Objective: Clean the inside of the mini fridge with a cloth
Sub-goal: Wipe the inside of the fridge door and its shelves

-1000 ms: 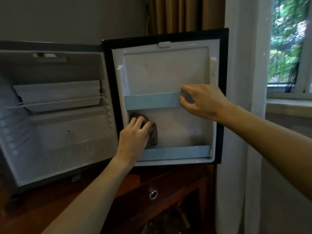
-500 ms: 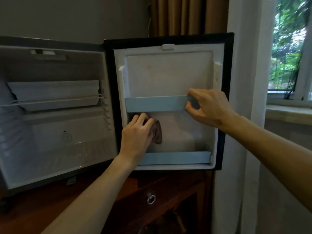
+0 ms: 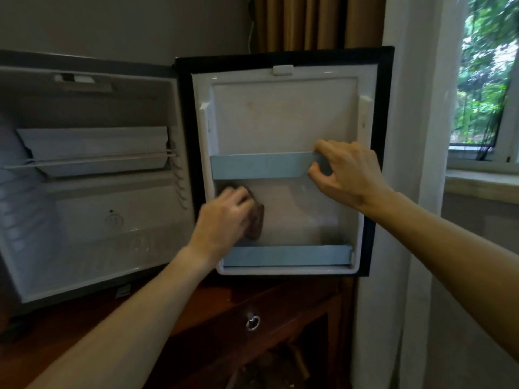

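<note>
The mini fridge (image 3: 84, 242) stands open on a wooden cabinet, its white door liner (image 3: 280, 116) facing me. My left hand (image 3: 224, 223) presses a dark brown cloth (image 3: 257, 223) against the lower left of the door liner, between the two pale blue door rails; most of the cloth is hidden under the hand. My right hand (image 3: 348, 175) grips the right end of the upper blue rail (image 3: 261, 165), thumb below and fingers over the top. The lower blue rail (image 3: 286, 255) runs along the door's bottom.
Inside the fridge a wire shelf (image 3: 90, 161) sits under a white flap. The dark wooden cabinet (image 3: 213, 318) has a drawer with a metal ring pull (image 3: 252, 322). A white curtain (image 3: 407, 164) and a window (image 3: 486, 80) lie to the right, brown drapes behind.
My left hand and the cloth have slid a little up and then down over the lower left of the door liner. My right hand keeps its hold on the upper rail.
</note>
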